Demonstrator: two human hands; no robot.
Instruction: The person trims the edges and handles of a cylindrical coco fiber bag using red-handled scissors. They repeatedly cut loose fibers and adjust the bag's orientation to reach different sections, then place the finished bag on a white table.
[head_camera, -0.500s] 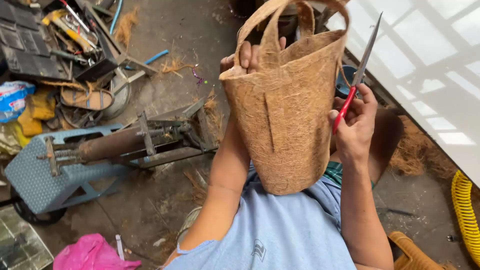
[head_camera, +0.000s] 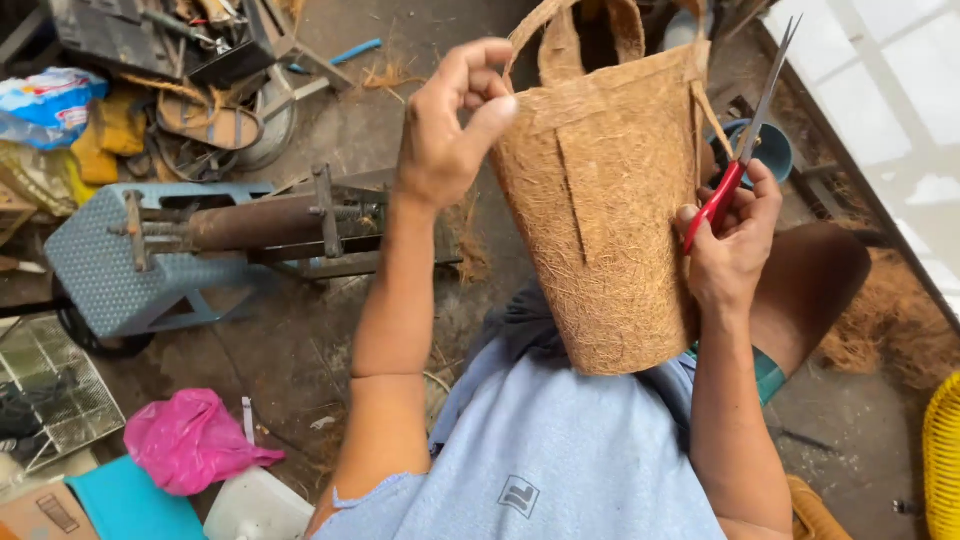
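The tapered brown coconut-fibre basket with two loop handles (head_camera: 605, 210) hangs upright at centre frame, above my lap. My left hand (head_camera: 447, 130) pinches its rim at the upper left, thumb and fingers closed on the fibre. My right hand (head_camera: 732, 245) steadies the right side, closed around red-handled scissors (head_camera: 742, 150) pointing up. The basket looks fully shaped and stitched; perhaps only stray fibres need trimming. Its inside and far wall are hidden. A blue metal stool with a rusty tool (head_camera: 180, 250) sits at left.

Blue stool (head_camera: 110, 275), pink bag (head_camera: 190, 440), yellow basket (head_camera: 942, 460)
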